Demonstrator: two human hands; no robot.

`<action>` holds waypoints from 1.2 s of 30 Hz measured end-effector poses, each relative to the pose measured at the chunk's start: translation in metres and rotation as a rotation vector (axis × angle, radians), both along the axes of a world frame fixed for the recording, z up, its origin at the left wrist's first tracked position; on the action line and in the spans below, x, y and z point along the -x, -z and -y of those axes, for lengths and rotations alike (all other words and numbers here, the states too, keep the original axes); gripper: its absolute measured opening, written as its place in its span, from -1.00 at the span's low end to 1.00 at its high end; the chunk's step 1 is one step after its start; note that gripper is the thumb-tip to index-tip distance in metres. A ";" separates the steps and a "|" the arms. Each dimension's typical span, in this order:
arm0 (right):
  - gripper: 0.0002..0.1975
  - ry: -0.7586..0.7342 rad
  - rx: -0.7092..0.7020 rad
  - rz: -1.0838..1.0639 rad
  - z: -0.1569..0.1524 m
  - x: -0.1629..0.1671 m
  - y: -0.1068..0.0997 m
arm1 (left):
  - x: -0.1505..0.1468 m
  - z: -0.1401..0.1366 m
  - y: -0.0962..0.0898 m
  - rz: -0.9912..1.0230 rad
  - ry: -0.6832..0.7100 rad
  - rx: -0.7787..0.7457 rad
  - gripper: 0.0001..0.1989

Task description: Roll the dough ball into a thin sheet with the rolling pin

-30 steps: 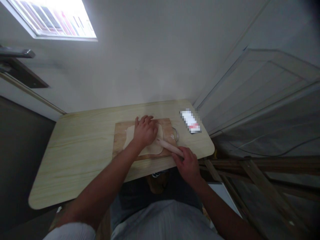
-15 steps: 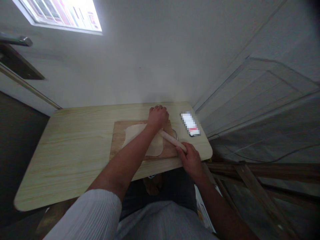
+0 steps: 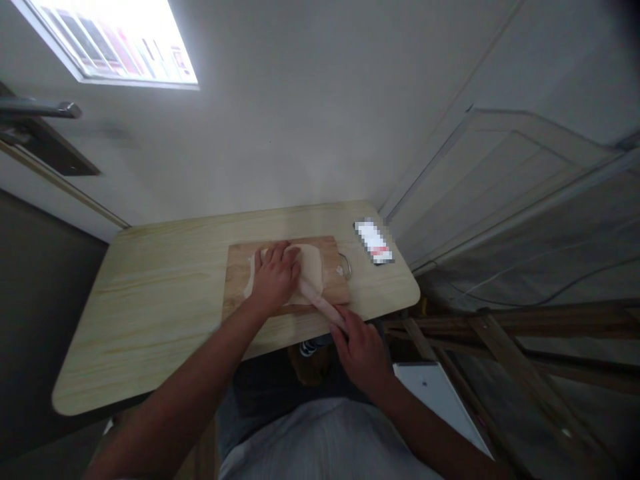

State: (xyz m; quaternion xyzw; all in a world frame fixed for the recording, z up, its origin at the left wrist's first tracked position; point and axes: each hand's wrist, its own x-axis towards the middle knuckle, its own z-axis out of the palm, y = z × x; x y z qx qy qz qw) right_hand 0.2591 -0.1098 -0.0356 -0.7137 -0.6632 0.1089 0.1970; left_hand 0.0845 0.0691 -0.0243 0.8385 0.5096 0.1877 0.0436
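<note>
A sheet of rolled-out dough (image 3: 311, 260) lies flat on a wooden cutting board (image 3: 236, 267). Across it slants a pale wooden rolling pin (image 3: 323, 305), its near end sticking out past the board's front edge. My left hand (image 3: 277, 273) is closed over the far part of the pin, above the dough, and hides that end. Around the near end, just off the table's front edge, the fingers of my right hand (image 3: 364, 347) are wrapped.
The board rests on a light wood-grain table (image 3: 150, 300). A metal ring handle (image 3: 349, 265) sits at the board's right side. Farther right lies a phone (image 3: 373, 241) with a blurred screen. A white door (image 3: 240, 147) rises behind the table.
Both hands have come back toward my body and to the left with the rolling pin. My left hand has moved from the board's far edge to over the dough, uncovering the dough's right part.
</note>
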 end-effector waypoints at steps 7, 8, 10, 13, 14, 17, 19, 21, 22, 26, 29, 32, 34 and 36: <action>-0.56 0.018 0.065 -0.029 -0.001 0.000 -0.004 | -0.028 -0.018 -0.002 0.019 0.028 0.032 -0.60; -0.56 0.028 0.070 -0.033 -0.001 -0.003 -0.005 | -0.035 -0.022 -0.003 0.030 0.042 0.033 -0.60; -0.55 0.044 0.070 -0.049 -0.002 -0.008 -0.005 | -0.052 -0.032 -0.003 0.041 0.078 0.027 -0.62; -0.52 0.062 0.081 -0.090 -0.002 -0.013 -0.004 | -0.079 -0.044 -0.004 0.037 0.153 0.014 -0.64; -0.51 0.076 0.095 -0.106 -0.002 -0.014 -0.004 | -0.087 -0.047 -0.004 0.036 0.169 0.011 -0.64; -0.49 0.125 0.162 -0.167 -0.003 -0.018 -0.005 | -0.110 -0.054 -0.006 0.036 0.177 -0.004 -0.62; -0.49 0.149 0.189 -0.199 -0.004 -0.021 -0.006 | -0.121 -0.056 -0.007 0.029 0.182 -0.018 -0.59; -0.50 0.150 0.190 -0.208 -0.005 -0.023 -0.006 | -0.126 -0.056 -0.008 0.017 0.194 -0.030 -0.59; -0.50 0.142 0.183 -0.208 -0.005 -0.023 -0.005 | -0.126 -0.056 -0.008 0.011 0.194 -0.034 -0.60; -0.51 0.087 0.156 -0.219 -0.002 -0.018 -0.004 | -0.110 -0.051 -0.004 -0.007 0.167 -0.021 -0.66; -0.49 0.038 0.141 -0.244 0.001 -0.008 -0.005 | -0.087 -0.045 -0.001 -0.002 0.140 0.009 -0.65; -0.48 -0.015 0.121 -0.275 0.002 0.006 -0.004 | -0.059 -0.038 0.001 0.011 0.118 0.039 -0.60; -0.47 -0.050 0.107 -0.286 0.001 0.014 -0.003 | -0.039 -0.032 0.001 -0.001 0.114 0.068 -0.56; -0.46 -0.092 0.086 -0.286 0.001 0.023 -0.003 | -0.019 -0.025 0.002 -0.028 0.108 0.096 -0.53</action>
